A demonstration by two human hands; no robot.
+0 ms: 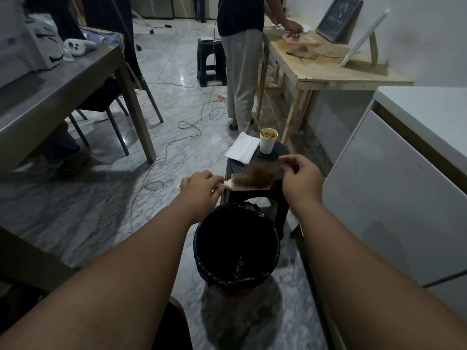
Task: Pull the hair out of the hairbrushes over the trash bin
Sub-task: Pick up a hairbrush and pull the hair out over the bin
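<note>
Head camera looks forward and down; close.

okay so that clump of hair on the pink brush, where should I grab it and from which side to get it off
Pinch the hair clump at its raised outer edge, on the side away from the handle, where the right hand already is. That end stands up above the bristles, so fingers can probably get under it. Then peel up and back toward the handle, while the left hand steadies the brush above the bin.

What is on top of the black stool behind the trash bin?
On the black stool stand a paper cup and folded white paper at its far side. The pink hairbrush with its hair clump, and the right hand, cover the nearer part.
</note>
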